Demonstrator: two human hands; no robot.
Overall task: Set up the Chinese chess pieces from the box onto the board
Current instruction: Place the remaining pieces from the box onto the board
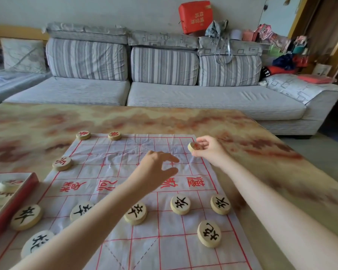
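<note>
Head view: marbled tan-and-rust table (pixel 164 119), creased paper board (pixel 105 172) with red grid spread across it.
Room: grey striped sofa (pixel 164 65) along the far wall, red bag (pixel 195 16) on its back, clutter at the right end.
Box (pixel 14 205): red-walled, at the left edge beside the board, pale pieces inside.
Black pieces (pixel 180 204): seven on the near half.
Red pieces (pixel 62 163): three at the far left.
Right hand (pixel 209 151): pinching a red-marked piece (pixel 193 147) over the far right corner.
Left hand (pixel 156 170): fingers loose, holding nothing, above the board's middle.
</note>
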